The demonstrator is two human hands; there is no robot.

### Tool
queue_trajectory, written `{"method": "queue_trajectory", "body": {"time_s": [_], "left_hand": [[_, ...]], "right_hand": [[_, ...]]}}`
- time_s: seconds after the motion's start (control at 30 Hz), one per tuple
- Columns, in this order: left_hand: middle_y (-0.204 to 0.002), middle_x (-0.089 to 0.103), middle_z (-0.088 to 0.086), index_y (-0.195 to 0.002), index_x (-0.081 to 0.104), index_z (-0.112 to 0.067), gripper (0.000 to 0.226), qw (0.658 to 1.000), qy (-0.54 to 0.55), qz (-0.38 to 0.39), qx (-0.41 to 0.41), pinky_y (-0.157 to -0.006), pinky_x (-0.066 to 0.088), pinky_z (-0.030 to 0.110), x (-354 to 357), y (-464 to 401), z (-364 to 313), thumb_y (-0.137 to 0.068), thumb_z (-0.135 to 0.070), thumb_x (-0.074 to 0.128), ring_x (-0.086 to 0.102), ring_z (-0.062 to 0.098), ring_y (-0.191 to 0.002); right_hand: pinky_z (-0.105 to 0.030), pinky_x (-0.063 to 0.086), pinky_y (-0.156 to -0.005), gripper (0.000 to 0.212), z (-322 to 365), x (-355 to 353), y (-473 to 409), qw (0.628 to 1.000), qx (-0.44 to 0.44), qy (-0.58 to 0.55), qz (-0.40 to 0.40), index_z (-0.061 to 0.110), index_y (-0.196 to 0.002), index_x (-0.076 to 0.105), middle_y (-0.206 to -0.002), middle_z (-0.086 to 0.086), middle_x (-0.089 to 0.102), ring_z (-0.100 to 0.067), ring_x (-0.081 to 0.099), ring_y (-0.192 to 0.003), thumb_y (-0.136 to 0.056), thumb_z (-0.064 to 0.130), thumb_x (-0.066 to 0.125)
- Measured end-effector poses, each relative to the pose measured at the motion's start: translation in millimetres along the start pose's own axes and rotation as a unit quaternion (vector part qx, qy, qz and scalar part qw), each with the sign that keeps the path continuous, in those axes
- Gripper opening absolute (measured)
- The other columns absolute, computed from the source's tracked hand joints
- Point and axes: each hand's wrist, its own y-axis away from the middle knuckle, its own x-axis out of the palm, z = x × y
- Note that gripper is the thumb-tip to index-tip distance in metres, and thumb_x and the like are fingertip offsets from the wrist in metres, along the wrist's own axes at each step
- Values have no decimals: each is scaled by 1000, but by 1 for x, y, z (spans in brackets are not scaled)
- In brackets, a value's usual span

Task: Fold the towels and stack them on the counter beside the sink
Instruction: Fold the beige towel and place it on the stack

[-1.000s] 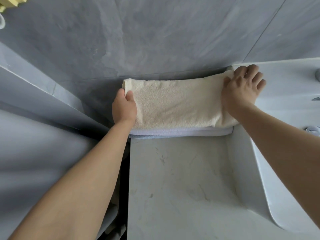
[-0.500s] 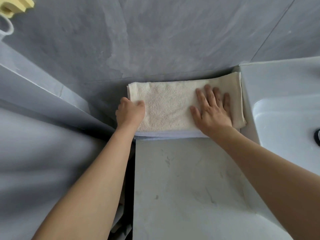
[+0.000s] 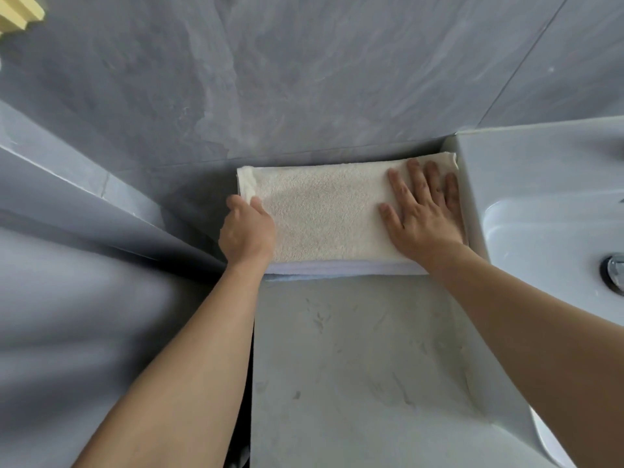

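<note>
Towels stacked at the back of the surface, cream one on top, both your hands on it.

Your right hand [image 3: 423, 214] lies flat with straight, spread fingers [image 3: 417, 175] pressing the cream towel [image 3: 324, 214] near the sink [image 3: 540, 204], holding nothing; your left hand [image 3: 246, 228] curls over the towel's left edge, thumb on top, gripping it. The towel sits on a white towel [image 3: 337, 267] whose edge shows beneath, against the wall [image 3: 304, 79], on the marble surface [image 3: 354, 366]. To finish well, I'd judge you should sweep the flat palm outward to press out air, keep the left edge squared over the layer below, and nudge the right end clear of the basin side so the stack sits level.
</note>
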Motion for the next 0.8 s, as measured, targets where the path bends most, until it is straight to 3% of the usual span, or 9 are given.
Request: {"method": "queue_trajectory", "body": {"time_s": [0.07,0.13,0.2,0.27,0.4,0.57,0.8], "left_hand": [[-124,55,17,-125,41,-8,32,994,-70,-74,46,-82,40,47,0,4,-1,-100,-28,44,53,38,-111],[-139,43,17,-136,39,-11,47,972,-118,-125,162,-100,32,50,0,11,-5,-94,-26,51,42,37,-125],[-150,36,12,-142,39,-14,52,934,-107,-81,330,-114,20,54,7,23,-18,-94,-29,48,32,33,-139],[-158,30,5,-148,37,-16,56,892,-131,-1,432,-119,7,57,20,35,-32,-97,-38,40,20,28,-149],[-166,0,-10,-157,11,-31,63,899,-169,115,388,-118,-10,59,41,29,-35,-99,-53,21,-7,14,-152],[-165,-16,-8,-157,-8,-35,68,919,-196,93,329,-120,-14,50,33,3,0,-97,-63,7,-19,12,-150],[-161,-28,-10,-155,-18,-29,72,926,-205,117,294,-120,-11,56,21,-5,21,-98,-63,6,-28,7,-146]], "right_hand": [[-43,-23,-114,68,1,2,0,1000,0,2,-3,32,-155,-4,-163,-1,-13,-20,-22,-147,-95,61,7],[-42,-26,-113,69,3,6,0,1000,3,8,-8,32,-155,-3,-163,-1,-12,-20,-22,-147,-93,61,5],[-41,-27,-112,70,4,8,-1,1000,8,13,-14,32,-155,-1,-163,-1,-10,-20,-20,-147,-92,61,4],[-40,-26,-112,70,4,8,-1,1000,7,13,-20,31,-155,1,-163,-1,-7,-20,-17,-148,-92,61,5],[-39,-25,-113,70,0,8,0,1000,-9,4,-26,30,-155,2,-163,-2,-7,-22,-14,-148,-92,61,4],[-43,-17,-117,72,-1,10,-1,999,-16,-8,-28,30,-156,3,-164,-3,-5,-24,-11,-149,-91,62,3],[-45,-11,-119,73,-5,11,-5,1000,-23,-12,-17,32,-155,4,-163,-2,-3,-25,-8,-149,-90,64,4]]}}
